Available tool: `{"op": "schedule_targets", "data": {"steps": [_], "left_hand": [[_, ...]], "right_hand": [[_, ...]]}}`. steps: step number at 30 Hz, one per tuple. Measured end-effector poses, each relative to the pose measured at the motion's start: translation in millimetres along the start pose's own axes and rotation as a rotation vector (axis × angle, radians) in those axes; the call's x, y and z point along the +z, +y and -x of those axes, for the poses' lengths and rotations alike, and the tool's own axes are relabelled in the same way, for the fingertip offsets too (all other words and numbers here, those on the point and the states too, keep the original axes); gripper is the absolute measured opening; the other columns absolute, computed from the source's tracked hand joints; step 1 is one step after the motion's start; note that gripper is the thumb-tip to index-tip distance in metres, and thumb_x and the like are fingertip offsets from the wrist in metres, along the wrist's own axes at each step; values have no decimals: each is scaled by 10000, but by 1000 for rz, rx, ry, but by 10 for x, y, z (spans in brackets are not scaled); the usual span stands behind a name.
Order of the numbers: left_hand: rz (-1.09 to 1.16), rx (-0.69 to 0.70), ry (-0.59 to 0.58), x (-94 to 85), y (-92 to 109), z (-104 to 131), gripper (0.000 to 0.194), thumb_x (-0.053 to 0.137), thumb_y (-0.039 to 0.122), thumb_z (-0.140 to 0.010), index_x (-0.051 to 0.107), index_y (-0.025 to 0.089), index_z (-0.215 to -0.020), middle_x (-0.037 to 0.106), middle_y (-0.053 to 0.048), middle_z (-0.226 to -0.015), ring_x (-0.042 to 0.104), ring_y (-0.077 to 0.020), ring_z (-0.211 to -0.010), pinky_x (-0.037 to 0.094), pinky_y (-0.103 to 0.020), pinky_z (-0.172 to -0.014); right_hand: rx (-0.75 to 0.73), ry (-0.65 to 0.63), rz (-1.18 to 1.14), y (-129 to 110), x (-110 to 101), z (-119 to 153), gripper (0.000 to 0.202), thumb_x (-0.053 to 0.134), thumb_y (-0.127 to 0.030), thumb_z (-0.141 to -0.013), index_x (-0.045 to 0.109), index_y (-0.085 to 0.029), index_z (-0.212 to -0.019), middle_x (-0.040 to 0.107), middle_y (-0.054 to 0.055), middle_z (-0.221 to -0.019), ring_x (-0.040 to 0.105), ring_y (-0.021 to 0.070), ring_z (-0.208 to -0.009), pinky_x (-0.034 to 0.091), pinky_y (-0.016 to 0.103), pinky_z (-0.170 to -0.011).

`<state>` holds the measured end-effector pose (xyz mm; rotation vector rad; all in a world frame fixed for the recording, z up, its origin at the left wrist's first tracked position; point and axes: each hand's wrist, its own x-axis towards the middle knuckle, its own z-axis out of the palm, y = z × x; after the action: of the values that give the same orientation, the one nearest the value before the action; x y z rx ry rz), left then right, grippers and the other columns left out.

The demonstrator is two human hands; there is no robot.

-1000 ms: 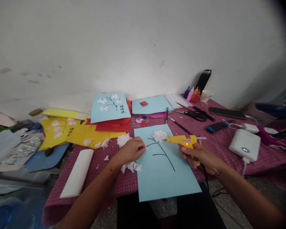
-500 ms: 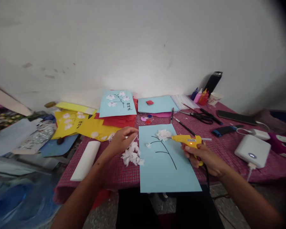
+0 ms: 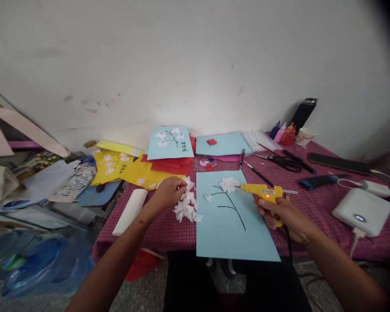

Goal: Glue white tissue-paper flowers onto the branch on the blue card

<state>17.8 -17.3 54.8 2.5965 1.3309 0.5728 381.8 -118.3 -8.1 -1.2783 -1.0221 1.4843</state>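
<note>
A light blue sheet [image 3: 234, 229] with a drawn black branch lies on the red checked tablecloth [image 3: 312, 203]. A cluster of white paper petals [image 3: 230, 183] is stuck at the branch top, and one small petal [image 3: 209, 198] sits at a side twig. My right hand [image 3: 279, 214] grips a yellow glue gun [image 3: 261, 190], its nozzle pointing left at the cluster. My left hand [image 3: 169, 193] rests on a pile of loose white petals [image 3: 186, 206] left of the sheet, fingers pinched among them.
Finished flower cards in blue [image 3: 170, 142] and yellow [image 3: 112, 164] lie behind, with red paper [image 3: 170, 165]. Scissors [image 3: 279, 159], pens, a white power bank [image 3: 362, 211], paint bottles [image 3: 284, 133], a phone [image 3: 339, 164] and a white roll [image 3: 130, 211] crowd the table. Clutter fills the floor at left.
My left hand left the blue sheet, where a small petal now sits, and moved left onto the loose petal pile. The glue gun stays by the cluster. The view swung left.
</note>
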Motion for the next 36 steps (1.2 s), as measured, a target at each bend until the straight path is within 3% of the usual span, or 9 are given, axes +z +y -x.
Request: {"op": "schedule_targets", "data": {"steps": [4, 9, 16, 22, 28, 31, 36], "left_hand": [[6, -15, -125, 72, 21, -43, 145, 615, 307, -795, 694, 188, -820, 685, -35, -783, 593, -189, -717, 386, -279, -649], [34, -25, -184, 131, -7, 4, 151, 549, 181, -742, 693, 183, -787, 659, -19, -701, 570, -173, -654, 355, -268, -599], [212, -104, -169, 13, -52, 113, 233, 498, 192, -781, 727, 184, -824, 700, -16, -780, 597, -155, -672, 396, -243, -596], [283, -170, -86, 6, -107, 143, 230, 519, 203, -776, 729, 184, -868, 715, -18, -802, 626, -159, -706, 450, -245, -624], [454, -251, 74, 12, -83, 122, 304, 554, 251, -798, 701, 173, -1052, 707, -11, -805, 599, -138, -652, 450, -240, -592], [669, -271, 92, 34, -49, 67, 335, 588, 267, -791, 684, 164, -1095, 695, -13, -824, 593, -127, -671, 449, -236, -604], [1083, -337, 90, 132, 4, -122, 294, 661, 258, -740, 700, 149, -1010, 640, 4, -735, 525, -86, -577, 411, -214, -557]], "right_hand": [[-1, -11, -6, -1, 5, -2, 302, 704, -446, -840, 618, -164, -909, 559, -13, -662, 393, 60, -411, 340, 228, -381], [-9, -11, 5, -14, 13, 14, 287, 693, -446, -851, 612, -172, -882, 559, -15, -673, 396, 59, -410, 334, 226, -379], [-10, -8, 6, 4, -9, 3, 304, 696, -456, -842, 626, -176, -937, 556, -22, -653, 396, 66, -410, 331, 235, -385], [7, -14, 40, -31, 16, 8, 307, 691, -453, -844, 630, -167, -940, 551, -21, -610, 398, 75, -409, 317, 238, -400], [5, -47, 214, -260, 84, 160, 321, 644, -476, -865, 654, -158, -913, 484, -35, -484, 400, 107, -435, 327, 267, -456], [3, -91, 284, -429, 111, 209, 331, 676, -479, -831, 660, -187, -984, 507, -30, -535, 407, 115, -450, 321, 265, -442], [50, -99, 471, -781, 229, 158, 381, 707, -507, -780, 657, -193, -991, 602, 20, -678, 419, 111, -468, 317, 256, -413]]}}
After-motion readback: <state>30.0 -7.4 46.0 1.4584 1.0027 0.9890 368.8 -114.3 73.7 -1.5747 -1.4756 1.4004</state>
